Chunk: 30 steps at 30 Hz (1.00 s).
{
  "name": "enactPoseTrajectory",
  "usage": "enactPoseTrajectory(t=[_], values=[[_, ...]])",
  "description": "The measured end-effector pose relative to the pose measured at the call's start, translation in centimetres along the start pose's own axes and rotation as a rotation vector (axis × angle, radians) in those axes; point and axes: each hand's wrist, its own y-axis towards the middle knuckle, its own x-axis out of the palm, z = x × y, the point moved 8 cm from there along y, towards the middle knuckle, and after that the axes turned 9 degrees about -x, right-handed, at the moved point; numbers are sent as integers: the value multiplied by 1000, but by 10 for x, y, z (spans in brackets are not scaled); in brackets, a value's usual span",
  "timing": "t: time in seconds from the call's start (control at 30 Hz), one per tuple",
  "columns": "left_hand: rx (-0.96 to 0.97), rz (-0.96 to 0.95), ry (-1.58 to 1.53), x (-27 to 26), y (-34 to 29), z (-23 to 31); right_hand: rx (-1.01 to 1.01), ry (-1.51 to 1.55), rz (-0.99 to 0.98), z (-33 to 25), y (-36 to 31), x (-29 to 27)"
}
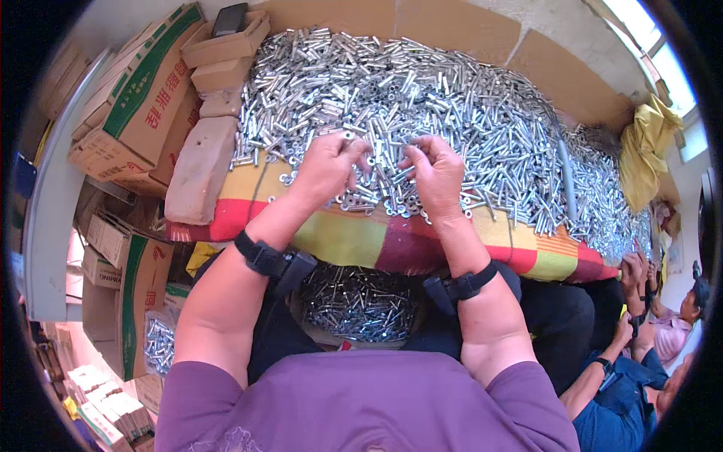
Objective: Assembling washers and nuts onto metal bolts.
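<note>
A broad heap of silvery metal fasteners [392, 90], mostly short bolts and tube-like sleeves, covers the worktop before me. My left hand [327, 166] is curled over the near side of the heap, and a small metal fastener [348, 135] shows its round end at the forefinger. To its right, my right hand [438, 172] has thumb and fingers drawn together at the heap; what they pinch is too small to make out. Several loose washers [399, 206] lie just below the hands, on the checked cloth [331, 237] along the near edge.
Below, between my legs, sits a container of darker bolts [358, 305]. Cardboard boxes [143, 113] and a pinkish block [199, 169] stand at the left, near a bag of fasteners [160, 343]. A yellow sack [648, 151] hangs far right; co-workers [621, 399] sit at the right.
</note>
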Motion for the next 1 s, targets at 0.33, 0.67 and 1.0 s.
enactPoseTrajectory(t=[0.33,0.67,1.0], values=[[-723,-369,-803,46,-24,-42,54,59,-15,2,2,-1],[-616,-475,-1224,46,-25,-37,30,181,-5,-12,-4,4],[-633,-512,-1105,41,-33,-33,-22,187,-1,-27,-13,8]])
